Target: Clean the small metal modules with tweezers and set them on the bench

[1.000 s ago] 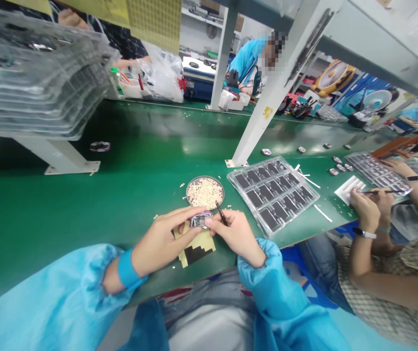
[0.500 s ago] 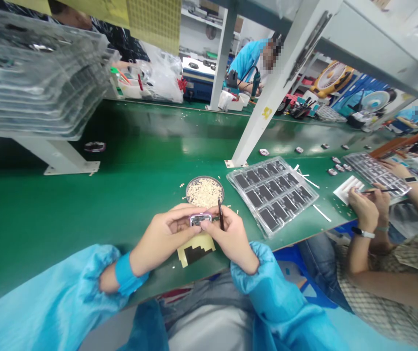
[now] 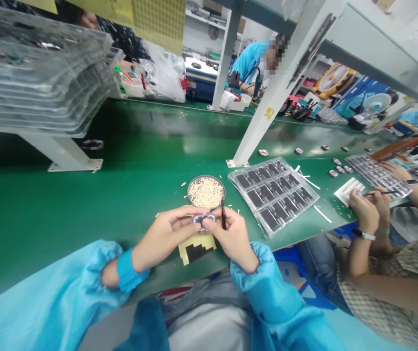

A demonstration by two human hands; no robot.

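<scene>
A small purple-edged device (image 3: pixel 203 220) is held between my two hands above the green table. My left hand (image 3: pixel 161 236) grips its left side, with the thumb at the front. On the other side my right hand (image 3: pixel 233 238) pinches it and also holds a dark thin tool (image 3: pixel 223 214), upright between the fingers. Just beyond them stands a round dish (image 3: pixel 206 191) of small pale pieces, some scattered around it. Under my hands lies a yellow sheet with a black area (image 3: pixel 197 248). The device's inner details are too small to tell.
A clear tray of dark rectangular parts (image 3: pixel 275 195) lies to the right, beside white strips (image 3: pixel 322 214). Stacked clear trays (image 3: pixel 41 83) rise at the left. A white post (image 3: pixel 256 122) stands ahead. At the right, another person's hands (image 3: pixel 368 207) work near small devices.
My thumbs have shifted slightly on the device, which now looks more tilted. The whole view has moved a little.
</scene>
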